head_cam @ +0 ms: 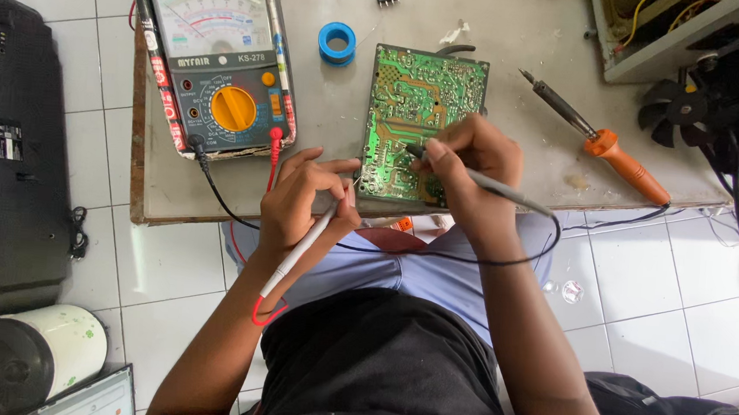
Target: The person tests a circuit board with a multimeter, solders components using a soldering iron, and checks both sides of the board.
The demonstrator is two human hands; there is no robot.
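Probing board [416, 120] | left hand [305, 203] pinches red probe [301, 250], right hand [468, 162] pinches black probe [484, 183] | next: steady tips, read meter [217, 58]

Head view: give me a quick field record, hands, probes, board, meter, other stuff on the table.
left hand: holds the red probe, tip at the board's lower left edge
right hand: holds the black probe, tip on the board
circuit board: green, solder side up, flat on the table
meter: analog multimeter, yellow dial, left of the board, both leads plugged in
soldering iron: orange handle, right of the board, untouched
solder spool: blue, above the board
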